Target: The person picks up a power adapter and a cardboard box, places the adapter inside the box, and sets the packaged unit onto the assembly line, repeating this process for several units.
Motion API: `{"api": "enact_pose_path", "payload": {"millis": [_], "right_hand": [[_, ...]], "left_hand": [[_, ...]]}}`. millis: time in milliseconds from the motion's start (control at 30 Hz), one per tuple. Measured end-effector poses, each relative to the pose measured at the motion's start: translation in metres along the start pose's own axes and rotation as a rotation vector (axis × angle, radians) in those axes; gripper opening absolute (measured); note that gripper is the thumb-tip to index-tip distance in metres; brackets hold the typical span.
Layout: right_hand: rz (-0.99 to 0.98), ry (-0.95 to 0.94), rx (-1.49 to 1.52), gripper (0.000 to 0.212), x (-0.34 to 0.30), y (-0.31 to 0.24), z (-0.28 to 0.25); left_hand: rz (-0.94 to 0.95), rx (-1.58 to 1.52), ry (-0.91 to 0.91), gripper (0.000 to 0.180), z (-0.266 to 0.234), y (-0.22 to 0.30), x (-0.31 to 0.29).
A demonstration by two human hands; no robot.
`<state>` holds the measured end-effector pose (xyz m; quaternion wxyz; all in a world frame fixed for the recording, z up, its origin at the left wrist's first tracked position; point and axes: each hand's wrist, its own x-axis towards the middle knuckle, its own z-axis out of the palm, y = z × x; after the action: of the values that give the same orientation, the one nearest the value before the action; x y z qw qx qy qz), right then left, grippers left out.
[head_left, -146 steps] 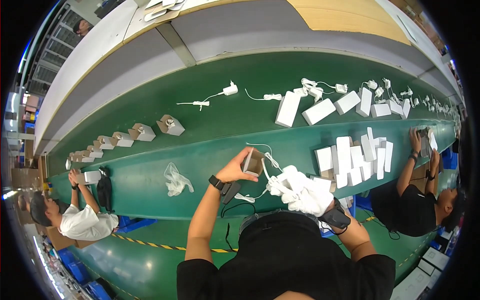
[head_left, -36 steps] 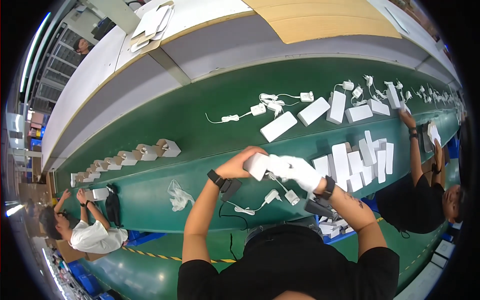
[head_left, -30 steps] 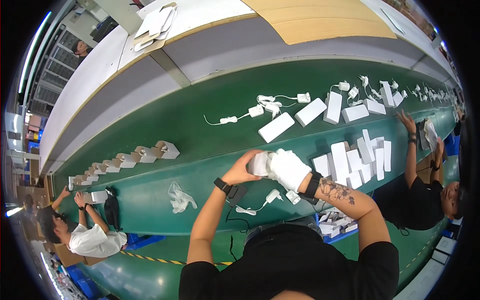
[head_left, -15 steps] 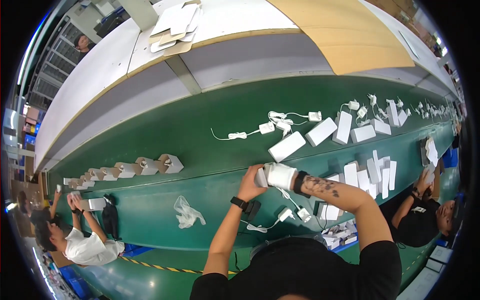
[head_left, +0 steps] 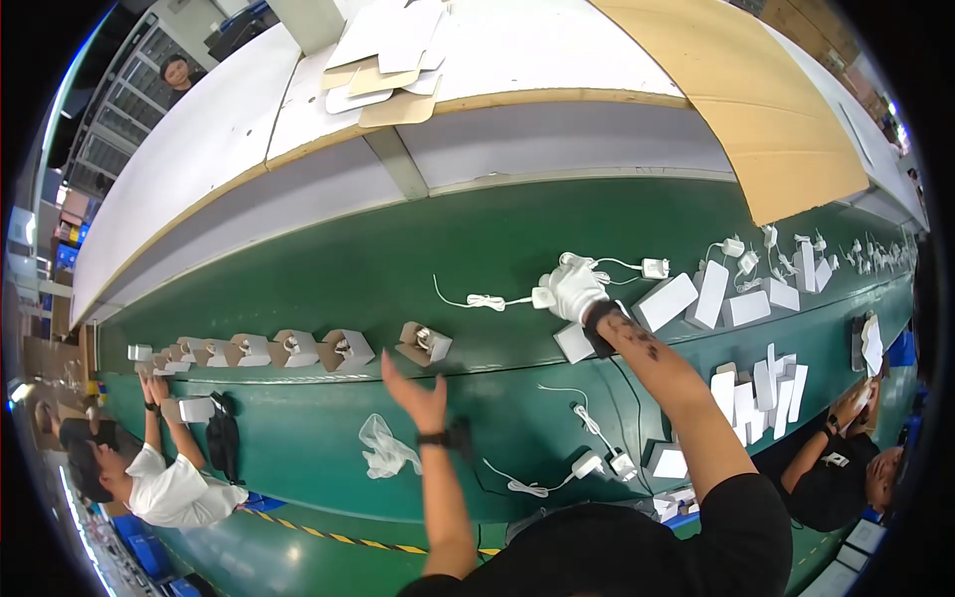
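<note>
We take the open white cardboard box with a brown inside (head_left: 443,348) as our landmark; it stands on the green tabletop (head_left: 288,428) with something white in it, too small for us to tell. On the box's near side we see the bare left hand (head_left: 413,396), its forearm rising almost straight toward us-facing walls, a black band at the wrist. The hand is spread and empty, fingers reaching up and leftward near the box's left corner, thumb standing apart; we cannot tell whether a fingertip touches.

Right of the box and a little farther from us, the right hand in a white fabric glove (head_left: 575,289) hangs low at the end of a tattooed forearm that slants in from the right, with a black strap at the wrist. Its fingers bend down beside a white plug-in charger with a white cable (head_left: 542,298); the glove hides their tips, so we cannot tell whether they pinch it. The charger's cable trails back toward the box's far side.

Left of the box we find a row of similar open boxes (head_left: 295,348); nearer us, a crumpled clear plastic bag (head_left: 386,448).
</note>
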<state>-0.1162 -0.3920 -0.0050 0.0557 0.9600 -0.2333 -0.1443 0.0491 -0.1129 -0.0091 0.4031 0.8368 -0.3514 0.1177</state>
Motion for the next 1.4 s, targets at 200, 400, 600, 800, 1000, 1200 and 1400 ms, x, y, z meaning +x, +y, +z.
{"api": "enact_pose_path", "payload": {"millis": [200, 400, 600, 800, 1000, 1200, 1400], "right_hand": [[-0.095, 0.587, 0.978, 0.025, -0.136, -0.026, -0.098], [0.306, 0.470, 1.920, 0.030, -0.246, -0.056, -0.060], [0.172, 0.526, 1.964, 0.031, -0.292, -0.084, -0.055], [0.086, 0.634, 1.487, 0.034, -0.286, -0.075, -0.032], [0.261, 0.392, 1.969, 0.037, -0.308, -0.034, -0.019], [0.240, 0.221, 2.364, 0.047, -0.340, 0.013, -0.029], [0.161, 0.094, 2.718, 0.052, -0.374, 0.031, -0.065]], "left_hand": [[-1.657, -1.778, -0.781, 0.060, -0.016, 0.157, -0.049], [-1.166, -2.664, -0.899, 0.048, 0.076, 0.145, -0.097], [-0.839, -2.610, -1.050, 0.042, 0.055, 0.173, -0.097], [-0.823, -1.575, -0.860, 0.041, 0.004, 0.252, -0.083], [-0.668, -1.675, -0.945, 0.056, 0.046, 0.234, -0.081], [-0.268, -1.074, -1.104, 0.071, 0.137, 0.204, -0.063], [0.007, -0.529, -1.159, 0.085, 0.136, 0.146, -0.043]]}}
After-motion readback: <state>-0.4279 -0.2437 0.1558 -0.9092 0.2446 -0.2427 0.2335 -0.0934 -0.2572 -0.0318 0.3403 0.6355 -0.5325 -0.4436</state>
